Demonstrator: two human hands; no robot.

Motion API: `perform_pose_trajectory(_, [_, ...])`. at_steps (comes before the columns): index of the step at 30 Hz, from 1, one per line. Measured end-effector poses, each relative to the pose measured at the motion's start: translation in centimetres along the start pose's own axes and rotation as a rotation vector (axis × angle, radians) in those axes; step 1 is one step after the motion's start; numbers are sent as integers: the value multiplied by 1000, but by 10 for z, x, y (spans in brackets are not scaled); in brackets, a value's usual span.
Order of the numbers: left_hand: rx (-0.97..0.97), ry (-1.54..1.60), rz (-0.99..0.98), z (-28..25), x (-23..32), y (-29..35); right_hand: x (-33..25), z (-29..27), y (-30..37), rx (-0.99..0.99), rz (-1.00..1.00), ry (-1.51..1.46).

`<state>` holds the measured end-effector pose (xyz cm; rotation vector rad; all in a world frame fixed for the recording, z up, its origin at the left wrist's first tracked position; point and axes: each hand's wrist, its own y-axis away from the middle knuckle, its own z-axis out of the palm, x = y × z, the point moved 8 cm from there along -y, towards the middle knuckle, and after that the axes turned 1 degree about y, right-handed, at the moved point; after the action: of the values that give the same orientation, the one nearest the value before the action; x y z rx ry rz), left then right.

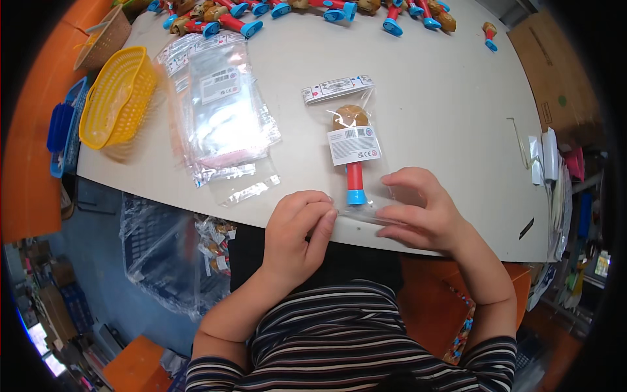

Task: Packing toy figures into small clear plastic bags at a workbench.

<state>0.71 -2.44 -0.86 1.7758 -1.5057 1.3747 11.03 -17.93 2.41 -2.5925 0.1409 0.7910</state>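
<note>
In front of me on the table lies a clear plastic bag (320,116) with a printed header strip. Inside it is a toy (354,175) with a brown head, a red stem and a blue foot; a white label (353,144) covers part of it. My left hand (299,228) pinches the bag's lower left corner, thumb against fingers. At the lower right edge, my right hand (421,209) has its fingers apart and curved, touching the loose plastic beside the blue foot.
To the left is a stack of flat clear bags (225,121). Several similar toys (241,25) lie along the far edge, one toy (490,36) apart at far right. Yellow basket (124,98) and blue tray (70,127) stand left; a cardboard box (555,72) stands right.
</note>
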Motion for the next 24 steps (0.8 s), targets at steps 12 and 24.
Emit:
perform_pose_trajectory(12, [22, -153, 81, -6, 9, 5, 21, 10, -2, -23, 207, -228])
perform_pose_trajectory(24, [-26, -296, -53, 4, 10, -2, 30, 7, 14, 175, 573, -166])
